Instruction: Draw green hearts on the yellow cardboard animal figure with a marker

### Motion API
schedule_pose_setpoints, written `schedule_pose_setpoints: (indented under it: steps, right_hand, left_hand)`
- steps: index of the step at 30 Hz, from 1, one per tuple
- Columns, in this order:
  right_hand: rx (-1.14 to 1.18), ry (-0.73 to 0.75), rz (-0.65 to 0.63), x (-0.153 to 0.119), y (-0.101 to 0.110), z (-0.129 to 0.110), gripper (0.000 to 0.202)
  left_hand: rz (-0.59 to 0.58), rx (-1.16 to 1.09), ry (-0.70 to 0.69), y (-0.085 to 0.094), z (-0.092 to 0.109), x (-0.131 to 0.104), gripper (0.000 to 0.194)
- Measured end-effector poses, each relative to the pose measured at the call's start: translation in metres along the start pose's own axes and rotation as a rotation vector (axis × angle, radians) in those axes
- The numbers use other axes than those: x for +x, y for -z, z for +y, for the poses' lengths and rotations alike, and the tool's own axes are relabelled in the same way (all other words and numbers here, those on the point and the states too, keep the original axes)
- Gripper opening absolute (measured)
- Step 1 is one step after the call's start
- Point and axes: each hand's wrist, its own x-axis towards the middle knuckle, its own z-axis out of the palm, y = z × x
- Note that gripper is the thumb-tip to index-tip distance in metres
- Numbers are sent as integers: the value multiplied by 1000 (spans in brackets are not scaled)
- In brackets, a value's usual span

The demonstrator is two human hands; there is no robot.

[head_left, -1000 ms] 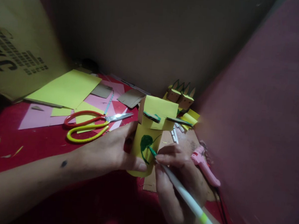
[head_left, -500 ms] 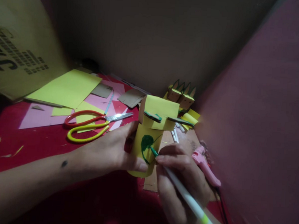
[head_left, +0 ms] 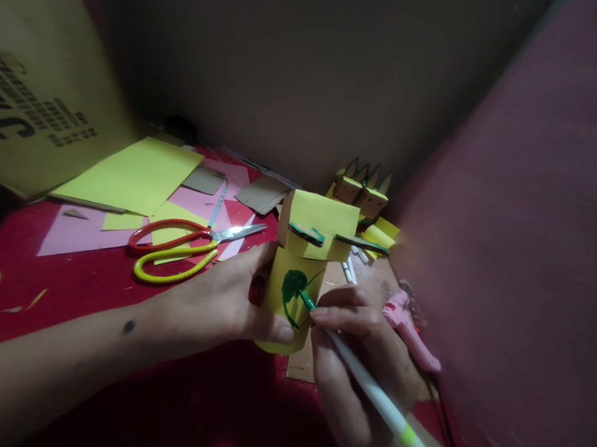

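A yellow paper figure (head_left: 318,211) with a boxy top and a rounded, tube-like body stands upright in the middle. Two green-edged pieces stick out from the front of its top. My left hand (head_left: 244,301) is closed around the body from the left, thumb across the lower front; its other fingers are hidden behind. In my right hand (head_left: 357,346) is a white marker (head_left: 370,387) with a green tip, gripped like a pen. Its tip touches the body at a dark green painted patch (head_left: 293,286), beside thin curved outlines.
Scissors (head_left: 197,248) with red and yellow handles lie left of the figure, near yellow paper (head_left: 131,175) and cardboard scraps (head_left: 263,193). Behind stands a spiked cardboard piece (head_left: 363,190). A pink glue gun (head_left: 413,333) is at the right. Walls rise behind and right; a printed bag (head_left: 50,90) stands left.
Almost nothing differs. The marker tip stays at the green patch, with at most a very slight shift of the figure and my right hand.
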Motion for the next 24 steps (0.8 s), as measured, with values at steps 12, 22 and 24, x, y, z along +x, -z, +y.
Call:
schedule_pose_setpoints:
  steps: [12, 22, 24]
  right_hand:
    - [16, -21, -12, -2, 1, 2, 32]
    - [-91, -24, 26, 2, -1, -12, 29]
    - [-22, -8, 41, 1, 0, -7, 28]
  left_hand:
    - [1, -27, -28, 2, -6, 3, 71]
    - [12, 19, -17, 0, -1, 1, 67]
    - [9, 23, -18, 0, -1, 1, 68]
